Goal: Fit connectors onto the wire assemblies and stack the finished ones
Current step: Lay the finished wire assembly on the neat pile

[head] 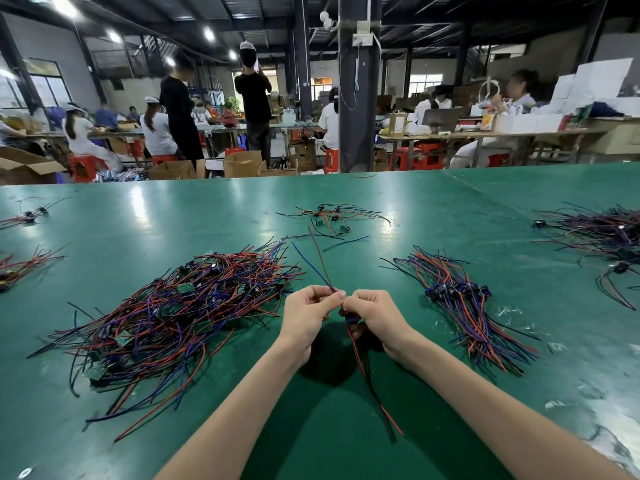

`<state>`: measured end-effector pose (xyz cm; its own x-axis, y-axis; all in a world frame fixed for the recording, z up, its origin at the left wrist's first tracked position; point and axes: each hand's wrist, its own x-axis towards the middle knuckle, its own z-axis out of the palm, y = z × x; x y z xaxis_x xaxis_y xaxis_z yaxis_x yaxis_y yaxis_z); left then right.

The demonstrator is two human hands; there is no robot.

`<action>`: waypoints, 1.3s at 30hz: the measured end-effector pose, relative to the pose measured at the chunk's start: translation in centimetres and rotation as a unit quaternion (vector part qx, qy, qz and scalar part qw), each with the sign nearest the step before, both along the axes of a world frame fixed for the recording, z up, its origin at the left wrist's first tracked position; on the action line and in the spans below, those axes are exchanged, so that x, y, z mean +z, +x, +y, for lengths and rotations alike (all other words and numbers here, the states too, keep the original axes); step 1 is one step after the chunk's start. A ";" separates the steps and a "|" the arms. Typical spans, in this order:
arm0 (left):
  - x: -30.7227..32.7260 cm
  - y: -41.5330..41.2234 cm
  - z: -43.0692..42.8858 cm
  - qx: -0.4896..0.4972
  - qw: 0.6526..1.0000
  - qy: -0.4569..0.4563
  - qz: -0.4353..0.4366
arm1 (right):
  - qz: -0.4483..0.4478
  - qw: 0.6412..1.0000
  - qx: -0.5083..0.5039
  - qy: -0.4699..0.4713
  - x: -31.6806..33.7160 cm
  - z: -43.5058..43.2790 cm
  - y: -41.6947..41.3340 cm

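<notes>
Left hand (306, 315) pinches red-blue wire pair (318, 265) near tips; right hand (375, 315) grips connector (350, 321). Wires likely light, floppy: hold close to ends.

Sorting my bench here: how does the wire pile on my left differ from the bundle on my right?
The left pile is larger and tangled; the right bundle is smaller, its wires roughly parallel. Green boards show in the left pile; dark connectors cluster in the right bundle. Both hold red, blue and black wires.
</notes>
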<state>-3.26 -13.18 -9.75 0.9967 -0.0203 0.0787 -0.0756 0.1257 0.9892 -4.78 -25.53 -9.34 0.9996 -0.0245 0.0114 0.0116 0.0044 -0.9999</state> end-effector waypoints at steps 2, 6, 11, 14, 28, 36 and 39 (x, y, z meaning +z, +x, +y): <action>0.1 0.0 0.0 0.000 1.000 -0.006 -0.005 | -0.007 1.000 -0.008 -0.007 0.0 -0.1 0.0; 0.2 0.4 0.2 0.010 1.000 -0.023 -0.002 | -0.013 0.999 -0.011 -0.042 -0.1 0.1 -0.1; -0.3 0.6 0.2 0.045 0.998 0.016 -0.030 | -0.023 0.996 -0.019 -0.078 -0.1 0.3 -0.4; -0.5 0.8 0.2 0.049 0.997 0.032 -0.045 | -0.031 0.995 -0.021 -0.091 0.0 0.3 -0.5; -0.2 1.6 1.3 0.123 0.990 0.042 -0.053 | -0.075 0.980 -0.015 -0.182 -0.5 0.6 -0.5; 0.7 2.3 2.5 0.177 0.983 -0.002 -0.043 | -0.081 0.975 -0.005 -0.206 -0.4 0.5 -0.8; 0.5 2.1 2.6 0.197 0.971 0.103 -0.086 | -0.090 0.969 0.002 -0.231 -0.3 0.8 -1.1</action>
<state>-1.18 -10.61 -9.23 0.9026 0.3272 0.2795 -0.2441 -0.1457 0.9587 -5.84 -24.72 -9.69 0.9803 0.0280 0.1954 0.1874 -0.4421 -0.8771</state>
